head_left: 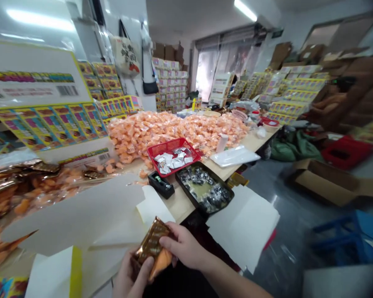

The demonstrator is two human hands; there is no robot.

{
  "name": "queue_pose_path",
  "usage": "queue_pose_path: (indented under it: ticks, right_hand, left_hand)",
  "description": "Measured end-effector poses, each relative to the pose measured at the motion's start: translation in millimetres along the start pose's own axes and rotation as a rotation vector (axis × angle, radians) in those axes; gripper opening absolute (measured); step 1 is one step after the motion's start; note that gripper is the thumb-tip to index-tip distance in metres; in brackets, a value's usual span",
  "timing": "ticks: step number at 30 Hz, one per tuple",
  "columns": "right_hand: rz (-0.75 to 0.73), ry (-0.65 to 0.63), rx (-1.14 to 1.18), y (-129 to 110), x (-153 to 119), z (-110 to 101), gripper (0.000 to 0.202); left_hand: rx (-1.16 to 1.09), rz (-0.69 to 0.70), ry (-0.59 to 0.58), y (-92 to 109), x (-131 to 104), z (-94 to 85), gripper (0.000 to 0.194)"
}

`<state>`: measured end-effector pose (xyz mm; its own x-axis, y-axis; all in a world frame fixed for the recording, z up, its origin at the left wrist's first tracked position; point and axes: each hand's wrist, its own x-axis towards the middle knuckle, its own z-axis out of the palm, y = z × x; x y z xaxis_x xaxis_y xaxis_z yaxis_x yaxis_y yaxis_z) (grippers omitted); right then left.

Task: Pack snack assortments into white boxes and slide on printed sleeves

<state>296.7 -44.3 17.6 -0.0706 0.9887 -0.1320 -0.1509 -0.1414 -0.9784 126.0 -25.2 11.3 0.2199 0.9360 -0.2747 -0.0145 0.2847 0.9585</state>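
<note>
A shiny brown-gold foil packet (152,242) is held between both hands near the bottom centre, with an orange piece (162,261) beneath its lower right part. My left hand (132,275) grips the packet's lower left side, thumb on top. My right hand (183,246) is closed on its right side, thumb across the foil and orange piece. White cardboard (112,215) lies on the table behind and left of the hands. A black tape dispenser (161,186) stands just beyond them.
A red basket (191,154) of small white packets and a black tray (182,178) of dark wrapped items lie ahead. Behind them spreads a heap of wrapped orange pieces (161,128). Printed boxes (52,126) stand left. A person (329,99) is at far right.
</note>
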Motion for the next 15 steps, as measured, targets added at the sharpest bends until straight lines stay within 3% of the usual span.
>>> queue_pose_path:
  ticks: [2, 4, 6, 8, 11, 15]
  right_hand:
    - [-0.122, 0.122, -0.112, -4.3, -6.0, 0.0, 0.033]
    - [-0.353, 0.217, -0.343, -7.2, -13.6, -2.8, 0.027]
    - [-0.63, 0.194, -0.629, -5.3, -22.1, -5.6, 0.025]
    - [-0.821, 0.08, -0.858, 2.0, -31.0, -5.3, 0.027]
    - [-0.853, -0.011, -1.022, 15.9, -42.7, 1.0, 0.032]
    - [-0.809, -0.091, -0.968, 24.1, -51.7, 12.1, 0.047]
  left_hand:
    - [-0.069, -0.052, -0.004, 0.5, -4.1, 3.4, 0.06]
    - [-0.207, -0.178, -0.083, 3.5, -8.6, 5.2, 0.072]
    - [-0.366, -0.345, -0.194, 8.7, -11.6, 4.3, 0.082]
    - [-0.464, -0.462, -0.229, 14.6, -12.6, 2.0, 0.088]
    - [-0.423, -0.489, -0.182, 20.4, -12.8, 0.2, 0.08]
    - [-0.354, -0.367, -0.062, 20.2, -14.7, -1.0, 0.087]
